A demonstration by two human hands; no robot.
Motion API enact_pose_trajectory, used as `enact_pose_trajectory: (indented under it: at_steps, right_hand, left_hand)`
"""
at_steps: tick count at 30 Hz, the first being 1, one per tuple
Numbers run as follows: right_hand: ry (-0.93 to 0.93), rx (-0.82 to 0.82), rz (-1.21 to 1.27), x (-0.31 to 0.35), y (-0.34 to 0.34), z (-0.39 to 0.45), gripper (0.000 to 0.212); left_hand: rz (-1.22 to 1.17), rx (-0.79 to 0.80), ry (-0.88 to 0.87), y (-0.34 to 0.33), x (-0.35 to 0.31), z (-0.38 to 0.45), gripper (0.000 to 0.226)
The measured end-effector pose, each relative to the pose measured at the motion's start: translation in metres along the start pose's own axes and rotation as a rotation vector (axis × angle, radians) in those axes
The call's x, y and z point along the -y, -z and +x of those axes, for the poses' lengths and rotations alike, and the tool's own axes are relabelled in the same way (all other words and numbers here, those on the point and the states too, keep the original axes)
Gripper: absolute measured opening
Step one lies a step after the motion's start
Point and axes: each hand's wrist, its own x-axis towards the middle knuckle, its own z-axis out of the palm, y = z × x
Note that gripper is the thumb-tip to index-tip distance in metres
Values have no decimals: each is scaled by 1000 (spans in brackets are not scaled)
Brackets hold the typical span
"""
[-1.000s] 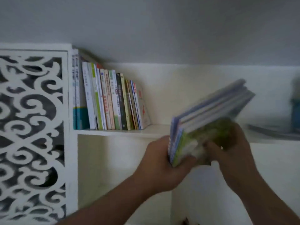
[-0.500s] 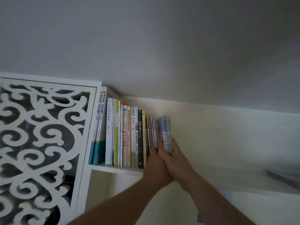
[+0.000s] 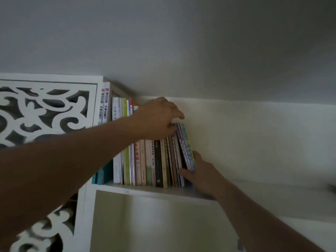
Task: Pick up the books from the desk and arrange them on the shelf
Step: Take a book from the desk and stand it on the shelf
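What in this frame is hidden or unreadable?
- Head view: upper spines of the middle books, covered by the left hand and forearm.
- Foot of the last thin books, behind the right hand.
- Dark thing on the shelf, cut by the right edge.

Left hand [image 3: 158, 119] hides book tops [image 3: 145, 157]; dark obj [image 3: 332, 187] cut off at rt edge.

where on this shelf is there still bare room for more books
Free: the white shelf board right of the right hand, running along the cream back wall. Crowded: from the white fretwork panel to the leaning pastel books, where the left hand sits.
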Motion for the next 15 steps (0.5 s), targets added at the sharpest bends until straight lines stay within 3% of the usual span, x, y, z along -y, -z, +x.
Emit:
enact_pose_trajectory:
  at_steps: [3,4,9,15]
  right_hand:
    - [27,48,47,-10,2,14,92]
    - [43,73,51,-13,2,19,95]
    - [109,110,205,-10,-7,30,83]
    - [199,138,188,-20,-13,41,94]
  left_hand:
    - [55,421,64,3,4,37,51]
    - [68,491,68,-2,5,45,48]
    - [80,461,131,-3,14,61,62]
    - [-110,571,262,12,19,66,44]
